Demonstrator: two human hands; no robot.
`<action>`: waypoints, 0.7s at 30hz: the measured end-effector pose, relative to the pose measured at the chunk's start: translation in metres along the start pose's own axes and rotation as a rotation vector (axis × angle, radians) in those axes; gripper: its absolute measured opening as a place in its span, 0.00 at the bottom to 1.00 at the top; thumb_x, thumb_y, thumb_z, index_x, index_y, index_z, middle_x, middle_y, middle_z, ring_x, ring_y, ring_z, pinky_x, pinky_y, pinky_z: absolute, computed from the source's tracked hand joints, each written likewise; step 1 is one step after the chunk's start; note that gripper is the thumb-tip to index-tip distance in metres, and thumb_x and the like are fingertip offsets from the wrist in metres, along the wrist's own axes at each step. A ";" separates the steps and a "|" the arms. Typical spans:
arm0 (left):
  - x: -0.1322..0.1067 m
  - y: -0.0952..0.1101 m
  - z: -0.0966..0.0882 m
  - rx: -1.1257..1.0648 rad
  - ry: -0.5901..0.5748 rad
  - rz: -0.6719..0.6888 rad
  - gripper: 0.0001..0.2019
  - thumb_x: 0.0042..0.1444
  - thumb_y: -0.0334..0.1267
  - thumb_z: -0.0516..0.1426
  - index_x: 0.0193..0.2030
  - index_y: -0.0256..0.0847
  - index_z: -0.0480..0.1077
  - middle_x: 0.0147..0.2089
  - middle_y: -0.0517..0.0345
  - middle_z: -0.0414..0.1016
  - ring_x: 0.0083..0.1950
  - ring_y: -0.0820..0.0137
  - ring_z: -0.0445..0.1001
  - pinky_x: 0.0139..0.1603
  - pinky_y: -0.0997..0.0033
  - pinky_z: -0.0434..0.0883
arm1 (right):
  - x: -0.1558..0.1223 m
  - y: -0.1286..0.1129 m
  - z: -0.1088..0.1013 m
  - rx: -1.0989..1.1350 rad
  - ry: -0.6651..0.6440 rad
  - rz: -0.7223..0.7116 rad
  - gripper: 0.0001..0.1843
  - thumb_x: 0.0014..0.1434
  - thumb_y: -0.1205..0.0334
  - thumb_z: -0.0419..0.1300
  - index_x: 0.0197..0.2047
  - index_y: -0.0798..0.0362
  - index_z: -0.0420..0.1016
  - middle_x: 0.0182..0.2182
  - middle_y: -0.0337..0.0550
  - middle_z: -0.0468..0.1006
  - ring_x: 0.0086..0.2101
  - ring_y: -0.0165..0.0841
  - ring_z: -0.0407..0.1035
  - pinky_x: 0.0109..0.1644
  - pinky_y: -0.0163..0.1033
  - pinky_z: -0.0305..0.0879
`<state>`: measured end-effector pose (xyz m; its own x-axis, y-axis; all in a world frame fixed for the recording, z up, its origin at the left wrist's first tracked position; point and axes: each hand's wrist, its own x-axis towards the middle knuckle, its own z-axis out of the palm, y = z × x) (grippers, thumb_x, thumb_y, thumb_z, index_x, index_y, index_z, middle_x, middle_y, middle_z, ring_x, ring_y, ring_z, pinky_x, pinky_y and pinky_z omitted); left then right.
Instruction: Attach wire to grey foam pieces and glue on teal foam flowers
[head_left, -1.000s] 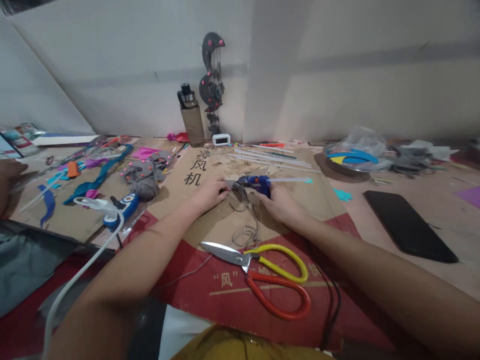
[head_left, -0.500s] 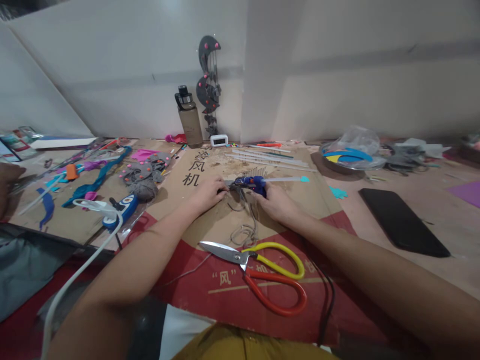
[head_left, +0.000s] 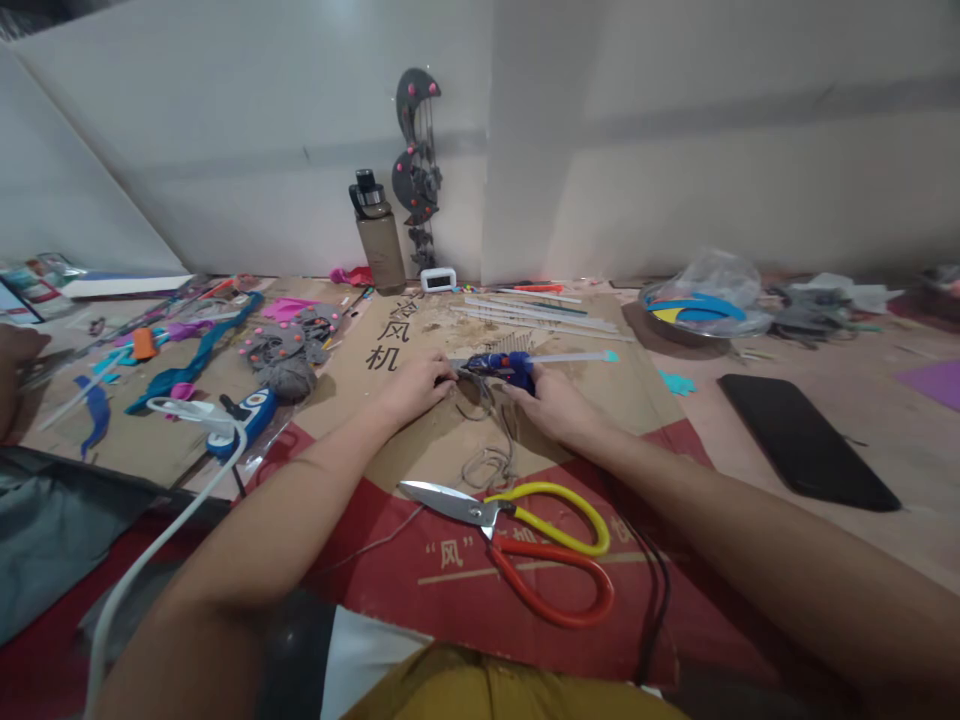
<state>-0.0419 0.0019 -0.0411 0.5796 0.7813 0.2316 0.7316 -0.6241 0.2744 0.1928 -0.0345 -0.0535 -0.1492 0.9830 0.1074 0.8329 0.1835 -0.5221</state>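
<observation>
My right hand (head_left: pixel 559 400) is wrapped round a blue hot glue gun (head_left: pixel 516 368), whose nozzle points left. A translucent glue stick (head_left: pixel 570 357) with a turquoise end sticks out of its back. My left hand (head_left: pixel 426 385) pinches a small dark grey piece (head_left: pixel 469 368) in front of the nozzle; its shape is partly hidden by my fingers and the gun. Grey yarn (head_left: pixel 491 465) trails from there in loops on the cardboard (head_left: pixel 390 440). Nearer me lie scissors (head_left: pixel 484 515) with one yellow and one red handle, blades apart, tip to the left.
A bottle (head_left: pixel 381 245) and a small white clock (head_left: pixel 438 280) stand by the wall, near a hanging grey ornament (head_left: pixel 415 185). Several glue sticks (head_left: pixel 540 315) lie behind my hands. A black phone (head_left: pixel 806 440) is at right, a power strip (head_left: pixel 244 425) at left. Another person's hand (head_left: pixel 19 355) shows far left.
Both hands keep almost the same place and grip. The glue gun and its glue stick have tilted very slightly; otherwise the scene stays as it was.
</observation>
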 end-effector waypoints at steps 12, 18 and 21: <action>0.000 0.000 0.000 0.004 -0.013 -0.010 0.10 0.57 0.31 0.54 0.39 0.37 0.77 0.43 0.51 0.75 0.47 0.66 0.73 0.52 0.67 0.69 | 0.002 0.004 0.002 0.021 0.012 0.026 0.20 0.62 0.50 0.52 0.48 0.56 0.71 0.39 0.55 0.80 0.38 0.44 0.74 0.40 0.42 0.65; 0.000 0.000 0.000 0.003 -0.014 -0.003 0.10 0.57 0.32 0.54 0.39 0.37 0.77 0.42 0.50 0.74 0.46 0.66 0.73 0.52 0.66 0.69 | 0.001 -0.002 -0.002 -0.033 -0.020 -0.001 0.19 0.63 0.51 0.51 0.47 0.57 0.71 0.41 0.58 0.79 0.41 0.46 0.74 0.42 0.43 0.65; 0.000 0.001 0.000 -0.005 -0.018 -0.012 0.10 0.57 0.31 0.54 0.39 0.38 0.77 0.42 0.51 0.74 0.46 0.66 0.73 0.52 0.66 0.69 | 0.000 -0.002 -0.001 -0.010 0.004 0.009 0.20 0.63 0.50 0.51 0.47 0.57 0.72 0.41 0.59 0.79 0.40 0.46 0.74 0.42 0.44 0.66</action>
<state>-0.0409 0.0014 -0.0404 0.5774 0.7887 0.2113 0.7368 -0.6148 0.2813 0.1917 -0.0345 -0.0516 -0.1395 0.9845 0.1062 0.8395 0.1744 -0.5147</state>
